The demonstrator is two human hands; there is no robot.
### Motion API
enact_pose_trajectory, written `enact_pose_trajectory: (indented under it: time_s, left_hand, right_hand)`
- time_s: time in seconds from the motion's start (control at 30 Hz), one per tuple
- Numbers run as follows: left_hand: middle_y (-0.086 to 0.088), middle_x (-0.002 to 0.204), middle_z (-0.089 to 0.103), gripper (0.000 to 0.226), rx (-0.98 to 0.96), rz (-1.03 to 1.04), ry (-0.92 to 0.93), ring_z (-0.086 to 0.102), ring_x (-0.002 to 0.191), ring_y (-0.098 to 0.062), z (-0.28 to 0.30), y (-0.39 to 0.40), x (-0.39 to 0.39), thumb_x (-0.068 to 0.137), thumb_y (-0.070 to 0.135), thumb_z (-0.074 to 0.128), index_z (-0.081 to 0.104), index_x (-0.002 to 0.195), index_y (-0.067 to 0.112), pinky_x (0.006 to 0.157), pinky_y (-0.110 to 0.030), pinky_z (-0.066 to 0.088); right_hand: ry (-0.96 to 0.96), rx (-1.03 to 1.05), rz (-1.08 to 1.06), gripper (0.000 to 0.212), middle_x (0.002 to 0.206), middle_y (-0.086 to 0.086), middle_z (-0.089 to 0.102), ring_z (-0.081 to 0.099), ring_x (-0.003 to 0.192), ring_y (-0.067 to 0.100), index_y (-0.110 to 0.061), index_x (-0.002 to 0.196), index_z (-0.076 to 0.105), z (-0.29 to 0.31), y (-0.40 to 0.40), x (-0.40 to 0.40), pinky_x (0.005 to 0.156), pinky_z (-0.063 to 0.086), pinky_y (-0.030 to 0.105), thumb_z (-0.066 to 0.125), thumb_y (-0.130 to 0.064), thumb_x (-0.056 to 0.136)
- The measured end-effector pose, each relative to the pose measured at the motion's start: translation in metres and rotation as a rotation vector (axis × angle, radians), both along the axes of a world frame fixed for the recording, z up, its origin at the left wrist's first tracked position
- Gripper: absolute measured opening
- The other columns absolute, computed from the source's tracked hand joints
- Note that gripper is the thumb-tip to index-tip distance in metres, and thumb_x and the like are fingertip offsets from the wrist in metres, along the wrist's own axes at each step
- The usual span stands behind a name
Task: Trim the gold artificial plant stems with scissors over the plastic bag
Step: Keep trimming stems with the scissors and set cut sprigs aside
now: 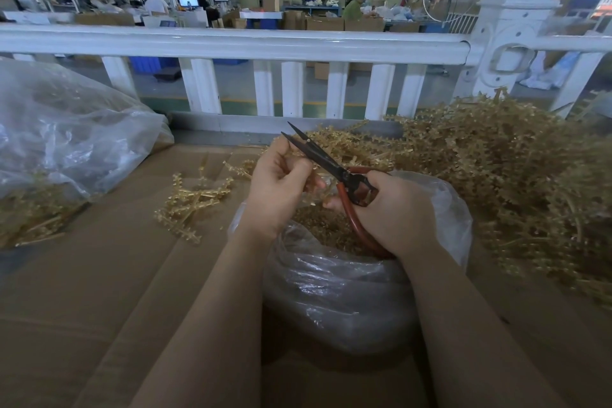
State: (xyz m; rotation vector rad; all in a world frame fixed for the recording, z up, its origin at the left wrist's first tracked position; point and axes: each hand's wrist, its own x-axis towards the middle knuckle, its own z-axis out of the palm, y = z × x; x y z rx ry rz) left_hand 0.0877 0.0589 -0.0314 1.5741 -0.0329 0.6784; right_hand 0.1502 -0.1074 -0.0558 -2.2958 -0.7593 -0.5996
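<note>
Gold stems (pixel 496 156) are lying in a big heap at the right of the frame, with a smaller bunch (pixel 192 199) spread on the cardboard (pixel 99 275) left of centre. At the middle of the frame the left hand (pixel 278 185) is pinching what looks like a single gold piece between curled fingertips, though the piece itself is mostly hidden behind the fingers. The right hand (pixel 394 212) is gripping the red handles of the scissors (pixel 331 166), and the dark blades are standing slightly apart, pointing toward the upper left past the left fingertips. Both hands are hovering over the open plastic bag (pixel 347 285) at lower centre, which is already holding gold trimmings. Another clear bag (pixel 66 129) is sitting at the left edge.

By the look of it, the cutting step is in hand: the blades are lining up on the held piece. The next move is calling for the stem to sit squarely between the blades and for fingertips to stay clear, so the offcut falls into the bag.
</note>
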Motion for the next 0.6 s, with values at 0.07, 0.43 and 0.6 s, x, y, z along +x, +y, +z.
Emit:
enact_pose_trajectory:
  time_s: [0.07, 0.43, 0.6]
  left_hand:
    - [-0.018, 0.075, 0.069, 0.017, 0.000, -0.005, -0.007, 0.064, 0.059, -0.015, 0.0002, 0.0002, 0.0006, 0.098, -0.003, 0.047, 0.059, 0.110, 0.000, 0.055, -0.022, 0.051]
    - [-0.009, 0.081, 0.071, 0.017, -0.073, -0.088, -0.028, 0.065, 0.060, -0.015, -0.0018, 0.0008, 0.0049, 0.101, -0.002, 0.044, 0.057, 0.113, -0.003, 0.055, -0.022, 0.051]
    - [-0.010, 0.080, 0.070, 0.015, -0.083, -0.112, -0.039, 0.064, 0.061, -0.016, -0.0039, 0.0012, 0.0057, 0.102, 0.001, 0.045, 0.055, 0.112, -0.006, 0.056, -0.024, 0.052]
  right_hand:
    - [0.004, 0.003, 0.006, 0.027, 0.060, -0.025, 0.049, 0.051, 0.061, -0.002, -0.045, 0.088, 0.062, 0.0006, -0.0004, -0.0004, 0.054, 0.030, 0.007, 0.074, -0.068, 0.079]
    - [0.073, 0.078, 0.056, 0.053, 0.062, -0.014, 0.064, 0.059, 0.060, 0.001, -0.035, 0.084, 0.069, 0.0021, 0.0001, -0.0021, 0.058, 0.049, 0.016, 0.056, -0.084, 0.069]
    - [0.056, 0.062, 0.043, 0.064, 0.059, -0.010, 0.061, 0.057, 0.056, 0.005, -0.027, 0.073, 0.064, 0.0022, 0.0002, -0.0018, 0.055, 0.047, 0.018, 0.048, -0.089, 0.067]
